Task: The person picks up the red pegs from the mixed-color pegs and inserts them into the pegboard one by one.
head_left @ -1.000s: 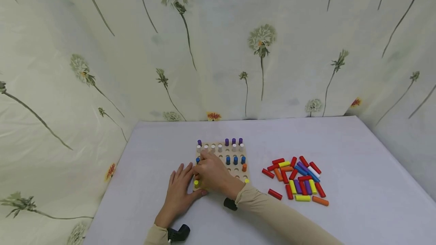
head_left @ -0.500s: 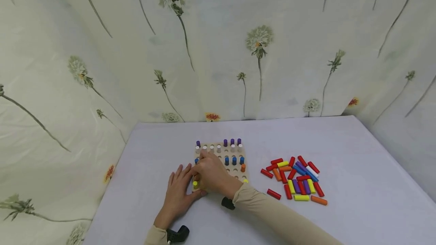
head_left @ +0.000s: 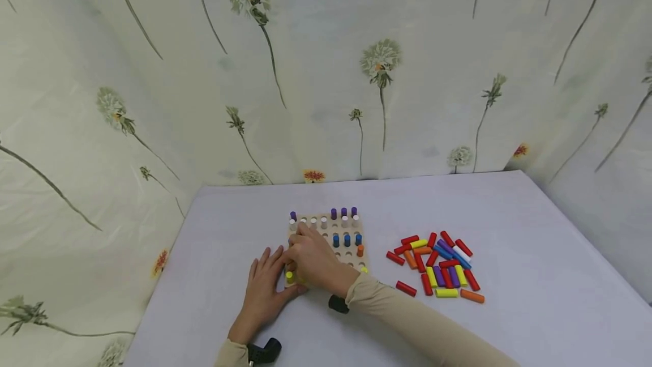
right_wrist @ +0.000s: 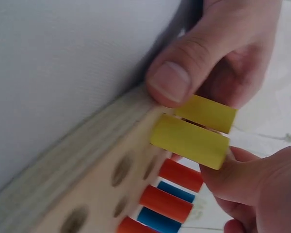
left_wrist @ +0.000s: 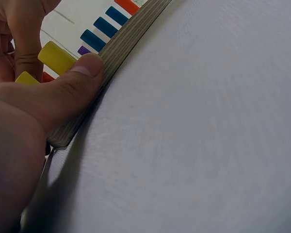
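A wooden pegboard (head_left: 350, 257) lies on the table with purple, white, blue, orange and yellow pegs standing in it. My left hand (head_left: 265, 287) rests flat beside the board's left edge, its thumb (left_wrist: 82, 80) pressed against the edge (left_wrist: 121, 46). My right hand (head_left: 308, 256) reaches over the board's front left part. Its fingertips (right_wrist: 233, 167) hold a yellow peg (right_wrist: 189, 141) at a hole by the edge. A second yellow peg (right_wrist: 206, 112) stands right next to it, near the left thumb (right_wrist: 169, 80). Red and blue pegs (right_wrist: 167, 204) stand further along.
A heap of several loose pegs (head_left: 440, 262) in red, yellow, purple, blue, orange and white lies right of the board. One red peg (head_left: 406, 288) lies apart nearer me. A flowered cloth backdrop (head_left: 326, 72) closes off the table at the back and both sides.
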`<action>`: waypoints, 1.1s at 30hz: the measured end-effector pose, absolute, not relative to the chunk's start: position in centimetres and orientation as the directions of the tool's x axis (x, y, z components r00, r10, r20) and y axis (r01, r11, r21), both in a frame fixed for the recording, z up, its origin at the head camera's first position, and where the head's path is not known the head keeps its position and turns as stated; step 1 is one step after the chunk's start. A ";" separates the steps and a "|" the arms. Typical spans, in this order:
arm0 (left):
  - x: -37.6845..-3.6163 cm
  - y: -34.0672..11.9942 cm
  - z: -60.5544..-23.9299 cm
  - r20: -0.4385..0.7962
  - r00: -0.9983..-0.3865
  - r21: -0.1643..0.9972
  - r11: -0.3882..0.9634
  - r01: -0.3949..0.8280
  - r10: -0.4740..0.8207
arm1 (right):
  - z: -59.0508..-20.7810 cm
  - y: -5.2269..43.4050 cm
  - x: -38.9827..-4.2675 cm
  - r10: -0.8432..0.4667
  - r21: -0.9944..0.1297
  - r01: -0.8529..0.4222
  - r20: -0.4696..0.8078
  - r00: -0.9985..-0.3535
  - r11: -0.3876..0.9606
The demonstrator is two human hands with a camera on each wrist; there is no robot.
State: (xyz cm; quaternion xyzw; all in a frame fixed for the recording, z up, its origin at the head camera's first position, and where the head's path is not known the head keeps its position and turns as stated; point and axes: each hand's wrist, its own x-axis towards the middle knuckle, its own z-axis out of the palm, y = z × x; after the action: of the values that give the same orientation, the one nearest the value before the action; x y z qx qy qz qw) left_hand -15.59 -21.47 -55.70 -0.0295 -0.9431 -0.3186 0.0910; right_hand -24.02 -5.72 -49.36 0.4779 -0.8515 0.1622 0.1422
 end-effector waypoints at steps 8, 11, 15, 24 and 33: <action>-15.8 -21.2 -55.9 0.182 -0.983 0.591 0.800 0.106 -0.003 | -47.9 -5.2 -24.2 -0.830 -0.058 -0.874 0.286 -0.478 0.483; -15.9 -21.3 -55.9 0.181 -0.983 0.584 0.804 0.109 0.002 | -47.2 -4.6 -24.3 -0.836 -0.012 -0.876 0.294 -0.463 0.481; -15.7 -21.4 -55.8 0.173 -0.985 0.579 0.809 0.100 -0.002 | -46.4 -3.5 -24.5 -0.825 -0.034 -0.879 0.328 -0.460 0.476; -15.8 -21.1 -55.9 0.156 -0.988 0.586 0.804 0.100 0.009 | -45.0 2.6 -24.0 -0.794 -0.029 -0.867 0.387 -0.469 0.497; -15.6 -21.1 -56.0 0.144 -0.989 0.564 0.823 0.069 -0.016 | -45.1 9.0 -22.7 -0.757 -0.048 -0.814 0.340 -0.558 0.578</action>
State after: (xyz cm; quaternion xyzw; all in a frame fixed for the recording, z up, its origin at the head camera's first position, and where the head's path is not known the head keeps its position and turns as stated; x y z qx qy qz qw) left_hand -15.58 -21.09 -55.97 -0.0137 -0.9521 -0.2970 0.0715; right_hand -22.69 8.97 -45.10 0.4481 -0.8768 0.1005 0.1427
